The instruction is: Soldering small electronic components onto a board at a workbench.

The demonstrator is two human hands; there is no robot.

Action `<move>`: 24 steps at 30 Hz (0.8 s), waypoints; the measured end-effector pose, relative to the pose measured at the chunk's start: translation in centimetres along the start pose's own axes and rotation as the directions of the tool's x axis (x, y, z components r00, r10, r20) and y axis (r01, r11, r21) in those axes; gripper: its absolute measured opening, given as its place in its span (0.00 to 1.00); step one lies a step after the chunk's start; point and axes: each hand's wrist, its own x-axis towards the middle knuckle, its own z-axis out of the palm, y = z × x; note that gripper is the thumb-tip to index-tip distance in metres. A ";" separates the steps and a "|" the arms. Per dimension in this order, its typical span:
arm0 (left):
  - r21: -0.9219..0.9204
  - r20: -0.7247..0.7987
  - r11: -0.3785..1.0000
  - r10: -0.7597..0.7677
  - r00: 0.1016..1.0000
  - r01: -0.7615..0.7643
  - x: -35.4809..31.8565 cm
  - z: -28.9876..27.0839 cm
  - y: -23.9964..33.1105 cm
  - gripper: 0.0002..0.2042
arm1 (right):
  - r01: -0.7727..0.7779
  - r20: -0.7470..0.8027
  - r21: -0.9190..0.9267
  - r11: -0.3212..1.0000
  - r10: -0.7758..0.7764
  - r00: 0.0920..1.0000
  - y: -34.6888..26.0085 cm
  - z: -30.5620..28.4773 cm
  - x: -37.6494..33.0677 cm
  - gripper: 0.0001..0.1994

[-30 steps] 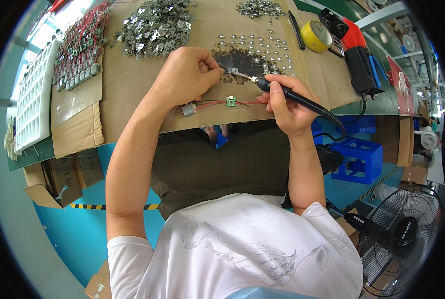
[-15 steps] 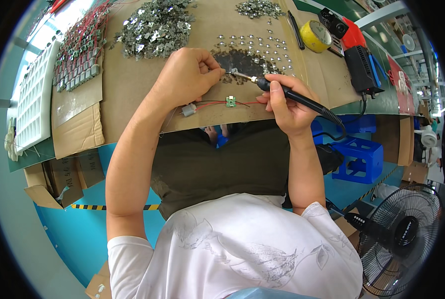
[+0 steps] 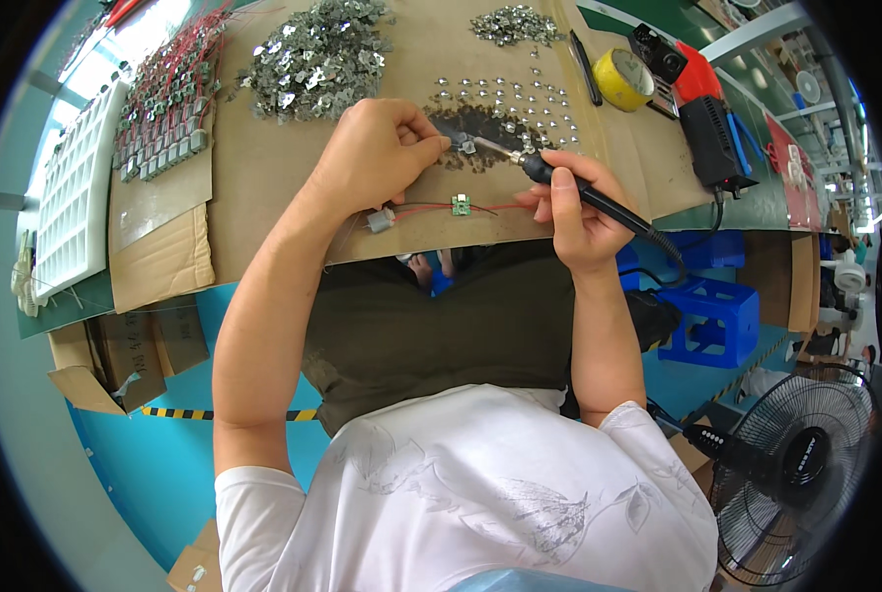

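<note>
My right hand (image 3: 589,212) grips a black soldering iron (image 3: 599,202) like a pen, its metal tip pointing left over a dark scorched patch (image 3: 475,163) on the cardboard. At the tip sits a small shiny metal piece (image 3: 467,147). My left hand (image 3: 386,153) is closed in a pinch just left of that tip; what its fingers hold is too small to make out. Below the hands lie a small green circuit board (image 3: 460,205) with red and black wires and a little silver motor (image 3: 380,220) beside my left wrist.
Rows of small metal pieces (image 3: 520,94) lie beyond the iron. A large heap of metal clips (image 3: 317,59) and wired motors (image 3: 169,128) are further left, beside a white tray (image 3: 80,197). Yellow tape (image 3: 622,79) and a black power box (image 3: 717,143) stand right.
The soldering iron's tip has shifted slightly, staying by the small metal piece. Both hands keep their grips, and the whole view has moved a little.
</note>
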 end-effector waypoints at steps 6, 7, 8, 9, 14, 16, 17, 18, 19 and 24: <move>-0.100 -0.017 0.993 -0.063 0.998 0.061 0.0 -0.5 -0.1 0.10 | 0.048 0.039 -0.120 0.992 -0.043 0.998 -1.7 0.5 0.3 0.11; -0.098 -0.014 0.994 -0.057 0.998 0.056 -0.2 -0.6 0.1 0.10 | 0.065 0.061 -0.157 0.985 -0.056 0.997 -1.6 0.7 0.1 0.13; -0.135 -0.045 0.989 -0.066 0.997 0.059 -0.5 -0.8 0.5 0.10 | 0.149 0.117 -0.197 0.969 -0.127 0.985 -1.4 0.7 0.0 0.14; -0.171 -0.074 0.983 -0.075 0.994 0.062 -0.7 -1.1 0.6 0.10 | 0.232 0.175 -0.233 0.945 -0.194 0.965 -1.3 0.6 0.0 0.16; -0.254 -0.144 0.967 -0.045 0.989 0.007 -1.0 -2.5 -0.1 0.10 | 0.233 0.263 -0.238 0.943 -0.169 0.950 -2.5 1.7 -0.9 0.20; -0.231 -0.125 0.973 -0.044 0.991 0.014 -1.2 -2.8 0.0 0.10 | 0.272 0.266 -0.244 0.931 -0.206 0.942 -2.1 2.0 -0.9 0.21; -0.229 -0.126 0.973 -0.042 0.991 0.012 -1.2 -2.8 -0.1 0.10 | 0.264 0.256 -0.271 0.926 -0.195 0.947 -2.2 1.9 -0.8 0.21; -0.204 -0.114 0.979 -0.040 0.993 0.016 -1.1 -2.6 -0.3 0.10 | 0.255 0.245 -0.297 0.920 -0.185 0.952 -2.2 1.7 -0.7 0.22; -0.178 -0.103 0.984 -0.040 0.994 0.021 -1.1 -2.4 -0.5 0.10 | 0.295 0.239 -0.308 0.904 -0.227 0.944 -1.7 1.5 -0.5 0.16; -0.012 -0.150 0.981 0.188 0.971 -0.191 0.6 -1.1 -2.1 0.08 | -0.024 0.080 0.064 0.998 0.019 0.997 -0.4 0.7 -0.4 0.18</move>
